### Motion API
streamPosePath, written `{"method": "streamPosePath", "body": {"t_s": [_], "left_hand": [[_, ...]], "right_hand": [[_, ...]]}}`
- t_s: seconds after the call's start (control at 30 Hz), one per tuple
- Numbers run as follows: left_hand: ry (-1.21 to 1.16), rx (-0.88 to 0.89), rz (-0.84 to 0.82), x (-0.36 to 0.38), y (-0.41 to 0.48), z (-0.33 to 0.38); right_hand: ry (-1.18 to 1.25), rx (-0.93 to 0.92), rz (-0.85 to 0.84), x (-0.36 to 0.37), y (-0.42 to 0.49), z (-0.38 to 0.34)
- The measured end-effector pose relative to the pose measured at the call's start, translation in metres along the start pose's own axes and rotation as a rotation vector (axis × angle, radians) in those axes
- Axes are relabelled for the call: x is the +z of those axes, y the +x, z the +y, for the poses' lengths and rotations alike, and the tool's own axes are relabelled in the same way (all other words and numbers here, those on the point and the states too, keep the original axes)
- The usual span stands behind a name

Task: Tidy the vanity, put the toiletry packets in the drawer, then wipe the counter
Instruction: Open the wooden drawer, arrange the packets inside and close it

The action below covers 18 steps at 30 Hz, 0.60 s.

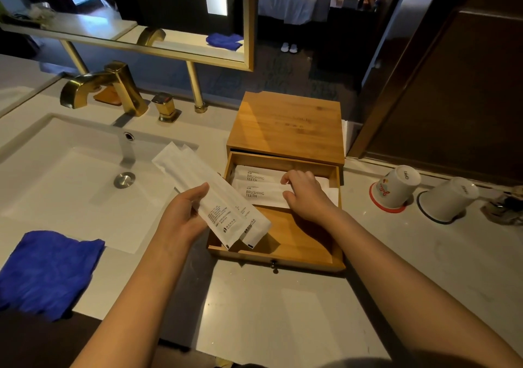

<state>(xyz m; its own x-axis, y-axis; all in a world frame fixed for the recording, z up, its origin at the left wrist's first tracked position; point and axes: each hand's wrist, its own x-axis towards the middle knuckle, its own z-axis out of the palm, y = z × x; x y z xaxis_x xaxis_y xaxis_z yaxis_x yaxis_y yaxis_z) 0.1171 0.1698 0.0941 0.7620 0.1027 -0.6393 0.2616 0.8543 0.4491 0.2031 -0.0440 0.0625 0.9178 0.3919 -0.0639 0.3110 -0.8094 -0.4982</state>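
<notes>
A wooden box (pixel 285 124) stands on the pale counter (pixel 283 311) with its drawer (pixel 283 260) pulled out toward me. Two white "BRUSHING TEETH" packets (pixel 256 186) lie in the back of the drawer. My right hand (pixel 305 195) rests on those packets with fingers bent, pressing on them. My left hand (pixel 181 220) grips a bundle of long white toiletry packets (pixel 209 195), held slanted over the drawer's left edge and the sink rim. A blue cloth (pixel 48 271) lies folded on the counter at the front left.
A white sink (pixel 70 175) with a gold tap (pixel 104 87) fills the left. Two upturned paper cups (pixel 396 186) (pixel 447 197) stand right of the box, with a small dark clutter at the far right edge. A gold-framed mirror (pixel 249 27) hangs behind.
</notes>
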Motion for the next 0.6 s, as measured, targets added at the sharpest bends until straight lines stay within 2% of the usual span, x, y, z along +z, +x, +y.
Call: {"method": "streamPosePath", "body": {"t_s": [0.13, 0.4, 0.5, 0.6], "left_hand": [[0.005, -0.002, 0.001, -0.002, 0.005, -0.001], [0.046, -0.013, 0.014, -0.001, 0.008, -0.004], [0.035, -0.010, 0.023, 0.000, 0.007, -0.003], [0.015, 0.002, 0.018, 0.000, 0.005, -0.002]], "right_hand": [[0.054, -0.023, 0.018, -0.003, -0.001, -0.003], [0.085, 0.044, -0.030, 0.013, 0.002, 0.009], [0.000, -0.001, -0.008, 0.016, -0.001, 0.012], [-0.139, -0.058, 0.111, 0.015, -0.008, 0.010]]}}
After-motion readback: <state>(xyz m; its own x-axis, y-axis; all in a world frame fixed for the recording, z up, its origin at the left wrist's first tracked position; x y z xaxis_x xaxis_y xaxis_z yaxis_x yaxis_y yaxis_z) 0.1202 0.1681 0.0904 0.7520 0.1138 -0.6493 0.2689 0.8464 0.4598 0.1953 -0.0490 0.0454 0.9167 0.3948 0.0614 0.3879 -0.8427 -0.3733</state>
